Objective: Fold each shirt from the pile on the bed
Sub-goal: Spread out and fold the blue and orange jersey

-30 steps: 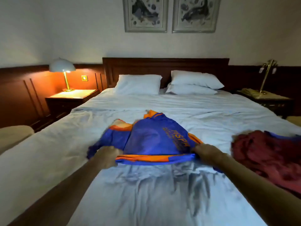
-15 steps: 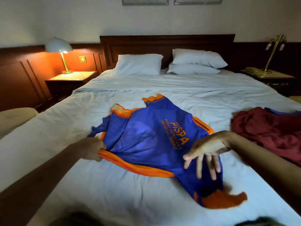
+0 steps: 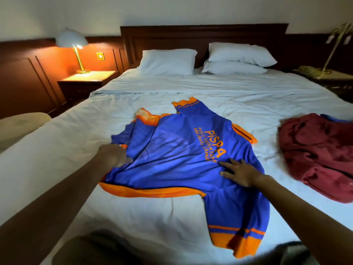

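A blue shirt (image 3: pixel 172 159) with orange trim and orange lettering lies spread on the white bed (image 3: pixel 172 87), back side up, one long sleeve trailing toward the bed's near edge. My left hand (image 3: pixel 114 155) grips the shirt's left edge, fingers curled into the cloth. My right hand (image 3: pixel 238 172) lies flat on the shirt just below the lettering, fingers spread. At the right side of the bed sits a crumpled pile of dark red clothing (image 3: pixel 317 155) with a bit of blue cloth behind it.
Three white pillows (image 3: pixel 168 62) lean against the dark wooden headboard. A lit lamp (image 3: pixel 73 43) stands on the left nightstand; a brass lamp (image 3: pixel 336 43) and a telephone stand on the right one. A pale cushioned seat (image 3: pixel 21 125) sits left of the bed.
The shirt has been pulled open and spread flatter toward me. My right hand let go of the hem and came down flat on the cloth. My left hand kept its grip on the left edge.
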